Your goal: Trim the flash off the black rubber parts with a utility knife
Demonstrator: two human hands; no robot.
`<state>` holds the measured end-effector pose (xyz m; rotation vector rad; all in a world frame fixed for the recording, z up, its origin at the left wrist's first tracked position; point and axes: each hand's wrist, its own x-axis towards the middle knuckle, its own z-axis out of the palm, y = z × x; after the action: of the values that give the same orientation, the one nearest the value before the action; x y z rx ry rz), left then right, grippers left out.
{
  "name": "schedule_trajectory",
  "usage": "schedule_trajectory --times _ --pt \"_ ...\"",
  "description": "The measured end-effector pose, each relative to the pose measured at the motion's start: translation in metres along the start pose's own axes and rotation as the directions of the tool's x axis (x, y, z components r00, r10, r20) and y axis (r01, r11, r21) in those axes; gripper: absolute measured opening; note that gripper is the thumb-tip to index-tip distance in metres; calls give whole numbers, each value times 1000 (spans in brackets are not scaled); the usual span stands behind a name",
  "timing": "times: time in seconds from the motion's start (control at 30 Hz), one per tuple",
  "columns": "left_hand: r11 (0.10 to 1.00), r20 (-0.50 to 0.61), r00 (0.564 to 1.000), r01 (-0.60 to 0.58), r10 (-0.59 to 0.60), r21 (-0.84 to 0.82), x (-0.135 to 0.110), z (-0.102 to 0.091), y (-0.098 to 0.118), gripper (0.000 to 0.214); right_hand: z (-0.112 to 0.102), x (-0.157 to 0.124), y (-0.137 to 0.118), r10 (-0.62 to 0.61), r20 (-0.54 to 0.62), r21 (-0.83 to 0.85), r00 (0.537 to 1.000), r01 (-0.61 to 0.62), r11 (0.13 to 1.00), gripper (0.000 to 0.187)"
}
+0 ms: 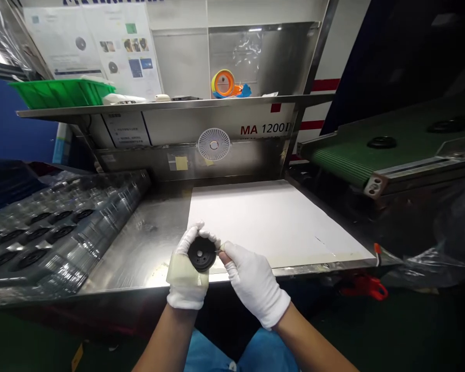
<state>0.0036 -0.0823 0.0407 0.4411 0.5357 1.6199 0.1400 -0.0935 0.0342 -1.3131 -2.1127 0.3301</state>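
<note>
The left hand (184, 271), in a white knit glove with a pale, see-through wrap over the palm, is curled around a black disc (202, 247), gripping it by the rim. The disc is round and smooth, with a small light dot at its middle and little holes about it; it is held tilted, its flat face toward the wearer. The right hand (253, 281), in a soft white glove with the thumb bare, is closed in a pinch on a thin sliver (218, 251) at the disc's right edge; what the sliver is cannot be told.

Beneath and beyond the hands spreads a brushed metal table (143, 237), glossy near the left hand. A flat, matte white sheet (248, 217) lies ahead of the right hand. Well to the left of the left hand, a clear, shiny plastic tray (118, 209) has moulded round pockets, several filled with black discs (60, 233).

Straight ahead of the hands are a round white fan (214, 144) with radiating ribs and, higher, a metal shelf (178, 105) bearing a ribbed green bin (67, 94). Far right of the right hand runs a green belt (344, 150).
</note>
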Motion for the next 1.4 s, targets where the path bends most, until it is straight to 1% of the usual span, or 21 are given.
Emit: schedule_trajectory --times 0.07,0.13,0.17,0.27,0.43,0.53,0.67,0.77,0.83,0.87,0.9,0.93,1.0,1.03,1.07,1.13,1.3,1.4 --pt "998 -14 999 46 -46 -42 12 0 -5 22 4 6 6 7 -21 -46 1000 -8 999 21" --pt "989 -49 992 109 -114 -100 25 3 -10 21 9 13 12 19 -41 -94 999 -23 995 21" --pt "984 -71 989 122 -132 -128 31 5 -12 20 11 17 15 27 -49 -116 998 -32 993 22" --pt "979 -117 985 108 -129 -171 46 10 -19 17 18 25 25 54 -70 -161 996 -65 985 19" --pt "977 -130 981 117 -142 -181 61 9 -30 17 27 30 38 109 -63 -172 992 -118 978 17" --pt "983 -163 981 79 -106 -164 70 5 -35 15 32 30 40 131 -38 -167 991 -136 977 18" --pt "987 -222 972 40 -75 -158 80 1 -40 14 41 28 37 150 -30 -122 988 -152 981 18" --pt "987 -252 967 -17 -25 -162 84 0 -44 11 48 28 33 140 -27 -64 990 -142 988 18" --pt "990 -242 970 -70 38 -126 84 -2 -44 13 50 29 32 131 -28 -55 991 -133 990 19" --pt "994 -222 974 -62 39 -95 83 -3 -42 17 49 29 33 126 -28 -59 992 -128 990 20" --pt "998 -194 981 -19 7 -63 81 -4 -40 23 49 30 35 120 -25 -66 993 -121 990 20" --pt "998 -160 986 46 -52 -36 80 -6 -38 30 47 31 37 111 -15 -70 994 -112 991 19" --pt "983 -92 979 183 -184 -19 77 -10 -32 39 44 33 42 101 4 -75 995 -101 992 18" --pt "975 -64 973 221 -222 -27 76 -11 -29 41 43 33 44 103 4 -82 995 -102 991 18" --pt "973 -49 972 228 -230 -37 76 -12 -28 41 42 33 46 110 -5 -94 994 -110 989 18" --pt "978 -68 976 204 -207 -49 75 -12 -27 37 42 34 47 135 -32 -118 990 -138 983 18" --pt "988 -217 964 143 -153 -59 78 -6 -31 18 48 30 41 144 -41 -125 989 -148 981 15" --pt "985 -258 953 137 -159 -102 81 -5 -33 15 54 27 34 144 -46 -109 988 -149 983 14"
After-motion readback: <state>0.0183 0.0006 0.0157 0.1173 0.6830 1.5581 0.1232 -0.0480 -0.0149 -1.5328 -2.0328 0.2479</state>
